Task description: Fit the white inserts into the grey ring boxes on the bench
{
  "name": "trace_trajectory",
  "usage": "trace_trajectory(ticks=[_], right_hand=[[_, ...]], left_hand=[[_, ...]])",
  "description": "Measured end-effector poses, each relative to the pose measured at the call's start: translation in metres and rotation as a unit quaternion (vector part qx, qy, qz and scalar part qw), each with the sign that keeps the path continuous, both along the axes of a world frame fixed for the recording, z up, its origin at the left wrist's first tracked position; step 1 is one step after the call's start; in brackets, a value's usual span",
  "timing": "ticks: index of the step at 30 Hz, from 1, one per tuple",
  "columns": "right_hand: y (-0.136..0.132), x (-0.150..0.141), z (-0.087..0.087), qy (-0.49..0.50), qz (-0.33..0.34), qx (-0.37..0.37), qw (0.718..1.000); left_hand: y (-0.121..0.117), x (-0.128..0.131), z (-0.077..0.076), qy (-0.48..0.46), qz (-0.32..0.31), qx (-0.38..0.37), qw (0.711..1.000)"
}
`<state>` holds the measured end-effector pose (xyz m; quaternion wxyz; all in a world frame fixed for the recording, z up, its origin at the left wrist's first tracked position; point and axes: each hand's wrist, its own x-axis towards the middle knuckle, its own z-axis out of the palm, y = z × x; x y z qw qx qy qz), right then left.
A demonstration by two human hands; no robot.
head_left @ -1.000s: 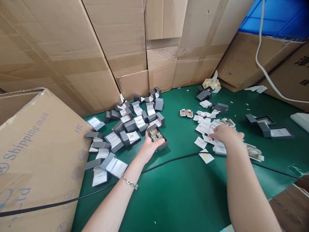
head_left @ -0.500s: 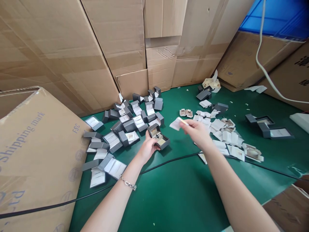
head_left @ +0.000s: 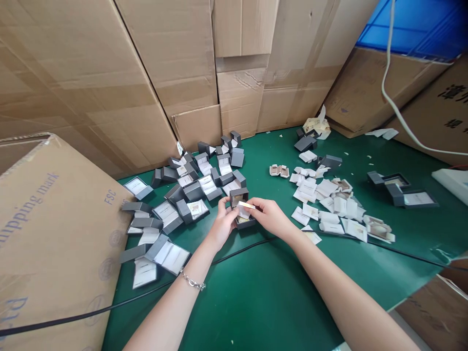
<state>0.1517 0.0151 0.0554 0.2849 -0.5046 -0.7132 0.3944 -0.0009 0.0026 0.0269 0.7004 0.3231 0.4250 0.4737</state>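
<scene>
In the head view my left hand (head_left: 221,225) holds a small dark grey jewelry box (head_left: 239,195) with its lid raised. My right hand (head_left: 269,214) pinches a white insert card (head_left: 244,208) over the box's opening, its lower part within the box. The card and my fingers hide most of what lies inside. Left of my hands, several similar grey boxes (head_left: 193,191) stand with their lids up and white inserts inside. To the right lies a loose pile of white cards and folded inserts (head_left: 307,187).
A black cable (head_left: 252,246) crosses the green tabletop (head_left: 234,297) below my hands. Tall cardboard cartons (head_left: 190,63) wall off the back, and another carton (head_left: 66,234) stands at left. Open grey boxes (head_left: 419,198) sit far right, under a hanging white cord (head_left: 387,92).
My right hand has moved left from beside the pile, bringing the white card to the box. My left hand still holds the box, now turned more upright toward me.
</scene>
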Motion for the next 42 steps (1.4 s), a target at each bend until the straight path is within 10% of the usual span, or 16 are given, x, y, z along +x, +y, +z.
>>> trace_trajectory(ticks=[20,29,42], right_hand=[[-0.0055,0.0017,0.0016,-0.022,0.027,-0.089,0.995],[-0.0036,0.0048,0.0038,-0.222,0.019,0.075,0.972],[-0.0052,0.0059,-0.0002,-0.163,-0.029,0.134,0.977]], left_hand=[[-0.0004,-0.0022,-0.0035,-0.041,-0.027,0.000,0.999],[-0.0005,-0.0007,-0.0035,-0.001,-0.055,0.001,0.998],[0.0006,-0.0007,-0.0027,-0.015,-0.013,-0.002,1.000]])
